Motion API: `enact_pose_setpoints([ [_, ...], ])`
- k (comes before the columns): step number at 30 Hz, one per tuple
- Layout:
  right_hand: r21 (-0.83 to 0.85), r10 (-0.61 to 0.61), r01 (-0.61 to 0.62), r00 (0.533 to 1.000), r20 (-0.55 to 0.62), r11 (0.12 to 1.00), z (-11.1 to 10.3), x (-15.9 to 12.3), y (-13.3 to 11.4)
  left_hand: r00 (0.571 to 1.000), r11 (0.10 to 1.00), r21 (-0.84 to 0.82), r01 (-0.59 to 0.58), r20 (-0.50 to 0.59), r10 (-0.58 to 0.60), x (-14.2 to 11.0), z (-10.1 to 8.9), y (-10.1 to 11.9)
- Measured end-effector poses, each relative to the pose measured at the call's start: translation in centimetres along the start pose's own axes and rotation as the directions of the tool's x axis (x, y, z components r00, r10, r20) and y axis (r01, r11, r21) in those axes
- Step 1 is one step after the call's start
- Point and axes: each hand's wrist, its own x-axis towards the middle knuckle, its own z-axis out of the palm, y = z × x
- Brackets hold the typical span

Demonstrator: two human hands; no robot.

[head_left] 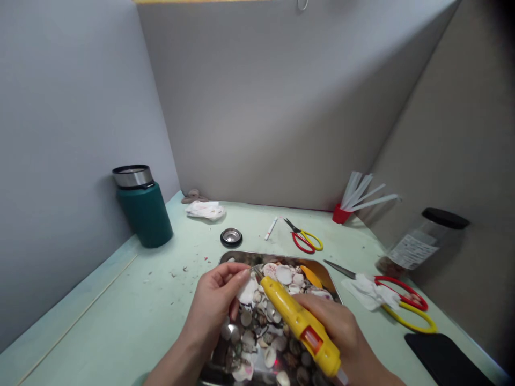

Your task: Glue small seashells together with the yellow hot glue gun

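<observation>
Gripping the yellow glue gun [287, 306]: the right hand [336, 321], at 3 o'clock from the middle of the tray [247, 255], wrapped around the body; the nozzle points toward 11 o'clock.
Pinching: the left hand [217, 295], at 10 o'clock, thumb and forefinger pressed together on a small greyish piece [254, 268], just beside the nozzle; whether the two touch cannot be told.
Metal tray: below both hands, filled with shells [284, 274], white, brown and speckled; an orange piece [311, 276] lies at 1 o'clock inside.
Green flask [147, 217]: 10 o'clock, upright, by the partition.
Round lid [231, 237]: 11 o'clock, near the tray's far edge.
White packet [205, 210]: 11 o'clock, farther back.
Pen-like stick [271, 229]: 12 o'clock.
Small scissors [308, 241]: 1 o'clock, red and yellow handles.
Red cup [341, 215]: 1 o'clock, farther off, holding pale translucent sticks [360, 193].
Clear jar [414, 251]: 2 o'clock, black lid.
Large scissors [418, 321]: nearly 3 o'clock, crumpled tissue [372, 292] over the middle.
Flat black object [446, 360]: 3 o'clock.
</observation>
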Motion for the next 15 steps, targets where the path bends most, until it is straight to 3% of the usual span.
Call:
enact_pose_setpoints([
  [15, -0.017, 0.016, -0.016, 0.999, -0.029, 1.000, 0.27, -0.25, 0.28, 0.996, 0.999, -0.039, 0.034, 0.078, -0.031, 0.04, -0.21, -0.03],
])
